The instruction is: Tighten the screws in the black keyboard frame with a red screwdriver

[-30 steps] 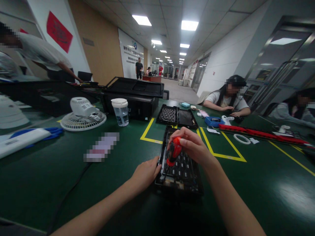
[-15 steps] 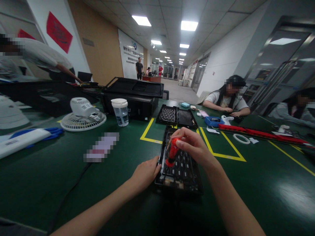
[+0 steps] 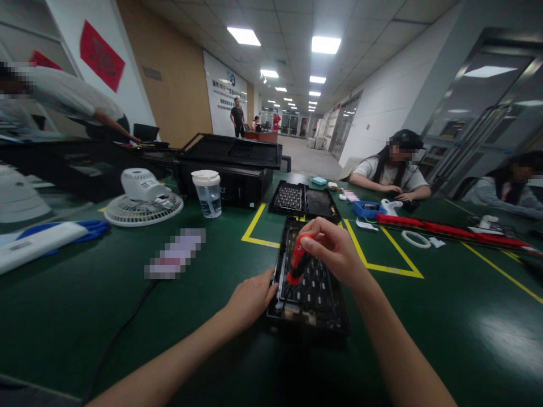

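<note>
My right hand (image 3: pixel 328 249) is closed around the handle of a red and black screwdriver (image 3: pixel 297 261). The screwdriver leans, its lower end over the left part of a black plastic case (image 3: pixel 314 330); its tip cannot be made out. Rows of dark oval pieces (image 3: pixel 319 287) fill the case, with brownish parts near its front end. My left hand (image 3: pixel 253 297) grips the case's left edge, thumb and fingers against the rim. Just behind lies a similar opened black case (image 3: pixel 292 196) in two halves.
A lidded clear cup (image 3: pixel 207 195), a white fan (image 3: pixel 144 203) and a cabled, blurred flat object (image 3: pixel 176 254) are on the left. Behind stands a large black box (image 3: pixel 229 175). To the right are yellow tape lines (image 3: pixel 394 272), a blue tray (image 3: pixel 368 210) and a seated person (image 3: pixel 390 169).
My right hand has turned slightly on the screwdriver, and the handle shows more black. My left hand and the case have stayed put. A standing person far off has shifted a little left.
</note>
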Available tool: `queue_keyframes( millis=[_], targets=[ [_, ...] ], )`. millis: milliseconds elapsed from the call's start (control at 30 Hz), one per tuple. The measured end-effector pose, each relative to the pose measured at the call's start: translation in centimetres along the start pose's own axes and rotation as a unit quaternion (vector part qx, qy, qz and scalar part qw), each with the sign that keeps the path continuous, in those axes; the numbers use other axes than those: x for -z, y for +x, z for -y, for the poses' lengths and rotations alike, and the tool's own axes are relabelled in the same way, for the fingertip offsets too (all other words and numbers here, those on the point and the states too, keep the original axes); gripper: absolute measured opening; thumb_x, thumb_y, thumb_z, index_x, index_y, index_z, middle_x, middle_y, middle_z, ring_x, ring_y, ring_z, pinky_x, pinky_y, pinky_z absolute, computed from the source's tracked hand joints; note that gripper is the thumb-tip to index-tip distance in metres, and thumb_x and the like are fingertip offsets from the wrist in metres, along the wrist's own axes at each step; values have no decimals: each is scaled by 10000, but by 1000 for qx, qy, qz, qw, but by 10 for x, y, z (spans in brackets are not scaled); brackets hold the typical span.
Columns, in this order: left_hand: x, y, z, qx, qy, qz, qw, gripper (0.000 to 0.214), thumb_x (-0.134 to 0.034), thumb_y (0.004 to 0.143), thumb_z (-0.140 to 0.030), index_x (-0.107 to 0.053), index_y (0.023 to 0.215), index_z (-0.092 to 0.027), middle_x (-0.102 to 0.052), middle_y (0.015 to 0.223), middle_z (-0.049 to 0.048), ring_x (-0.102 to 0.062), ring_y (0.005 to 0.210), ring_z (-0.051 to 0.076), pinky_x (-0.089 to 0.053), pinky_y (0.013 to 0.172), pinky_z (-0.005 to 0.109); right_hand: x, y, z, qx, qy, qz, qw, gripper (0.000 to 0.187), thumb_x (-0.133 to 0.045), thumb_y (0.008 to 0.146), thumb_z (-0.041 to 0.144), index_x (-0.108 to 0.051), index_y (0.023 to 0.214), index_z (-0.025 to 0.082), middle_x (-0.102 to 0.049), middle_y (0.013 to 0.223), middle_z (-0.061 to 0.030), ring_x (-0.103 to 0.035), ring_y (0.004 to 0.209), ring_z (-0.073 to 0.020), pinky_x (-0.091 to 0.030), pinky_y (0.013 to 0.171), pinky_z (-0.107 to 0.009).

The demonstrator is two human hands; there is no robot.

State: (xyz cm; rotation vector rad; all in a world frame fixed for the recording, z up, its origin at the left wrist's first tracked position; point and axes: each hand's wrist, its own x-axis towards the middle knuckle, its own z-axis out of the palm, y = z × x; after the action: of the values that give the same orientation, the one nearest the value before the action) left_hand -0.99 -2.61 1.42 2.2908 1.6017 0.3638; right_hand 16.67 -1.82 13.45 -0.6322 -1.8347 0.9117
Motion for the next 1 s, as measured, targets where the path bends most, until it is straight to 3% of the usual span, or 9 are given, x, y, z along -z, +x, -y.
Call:
queue_keyframes(
  millis=[600,1000],
  targets=[
    [-2,1,1,0,4,-4,1000,330,-310,891,-359,-430,1170,-227,-631,1047,74,-612,933,217,-464,761,321,-10,-4,5,4,-209,-76,975,206,-524,823,288,-470,667,166,-509,685,-2,-492,623,-121,-386,572,-257],
    [-2,0,1,2,3,-3,1000,351,-303,892,-375,-418,1186,-224,-626,1062,78,-606,954,221,-464,772,322,-19,-4,0,56,-342,-185,920,265,-549,783,260,-374,597,190,-477,593,19,-446,545,-109,-350,546,-253]
  ],
)
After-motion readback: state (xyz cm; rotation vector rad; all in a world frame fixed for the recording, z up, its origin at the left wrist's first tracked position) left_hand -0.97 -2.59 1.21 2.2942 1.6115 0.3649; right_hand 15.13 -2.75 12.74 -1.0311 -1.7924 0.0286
